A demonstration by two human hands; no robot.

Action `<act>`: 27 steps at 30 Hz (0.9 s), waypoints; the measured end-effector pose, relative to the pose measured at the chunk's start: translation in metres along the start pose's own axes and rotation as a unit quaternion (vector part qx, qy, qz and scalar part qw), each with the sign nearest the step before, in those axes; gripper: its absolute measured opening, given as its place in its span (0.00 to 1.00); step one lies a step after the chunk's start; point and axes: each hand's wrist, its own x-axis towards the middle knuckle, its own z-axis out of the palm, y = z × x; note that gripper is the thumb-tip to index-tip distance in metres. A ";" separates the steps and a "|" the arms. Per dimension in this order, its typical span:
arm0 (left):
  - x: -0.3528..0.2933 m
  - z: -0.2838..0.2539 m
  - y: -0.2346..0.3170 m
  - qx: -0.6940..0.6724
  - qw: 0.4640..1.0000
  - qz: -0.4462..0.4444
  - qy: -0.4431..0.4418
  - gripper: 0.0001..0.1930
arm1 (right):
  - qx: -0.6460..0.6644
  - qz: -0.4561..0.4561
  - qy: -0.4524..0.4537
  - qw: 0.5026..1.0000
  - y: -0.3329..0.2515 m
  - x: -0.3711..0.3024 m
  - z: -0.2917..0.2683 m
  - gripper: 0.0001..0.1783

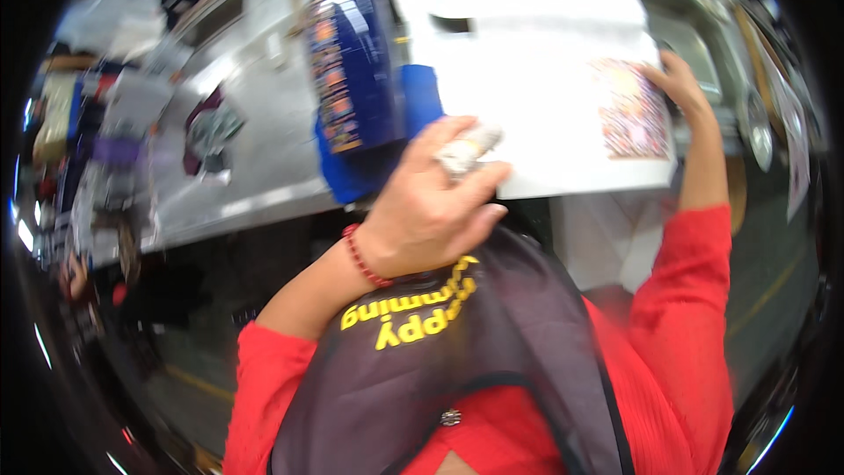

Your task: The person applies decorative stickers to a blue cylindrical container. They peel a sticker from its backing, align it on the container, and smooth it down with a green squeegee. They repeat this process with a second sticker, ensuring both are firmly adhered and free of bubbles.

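Note:
My left hand [426, 202], with a red bead bracelet at the wrist, is closed around a small whitish roll or wad [468, 151]; blur hides its exact kind. It hovers at the near left edge of a bright white work surface [527, 114]. A flat piece with a colourful speckled pattern [631, 110] lies on the right part of that surface. At its upper right edge is my right hand [681, 84], thumb and fingers apart, the thumb touching or very near the piece. Some of its fingertips are hard to make out.
Left of the white surface stands a glossy dark blue machine part or case [374, 62] with patterned stickers, over a blue cloth [338, 163]. A metal table [272, 123] carries a crumpled grey and maroon cloth [211, 132]. A metal rack [703, 53] is at the right.

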 end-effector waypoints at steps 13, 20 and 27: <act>-0.015 0.002 0.000 -0.009 0.995 0.039 0.094 0.14 | -0.195 -0.214 0.191 0.938 0.020 -0.021 0.008 0.11; -0.019 0.003 -0.001 -0.011 0.995 0.018 0.102 0.14 | -0.129 -0.041 0.002 0.991 0.008 -0.004 -0.009 0.31; -0.027 -0.004 -0.009 0.002 0.999 -0.009 0.047 0.20 | -0.005 -0.030 -0.036 0.999 0.003 0.002 -0.006 0.27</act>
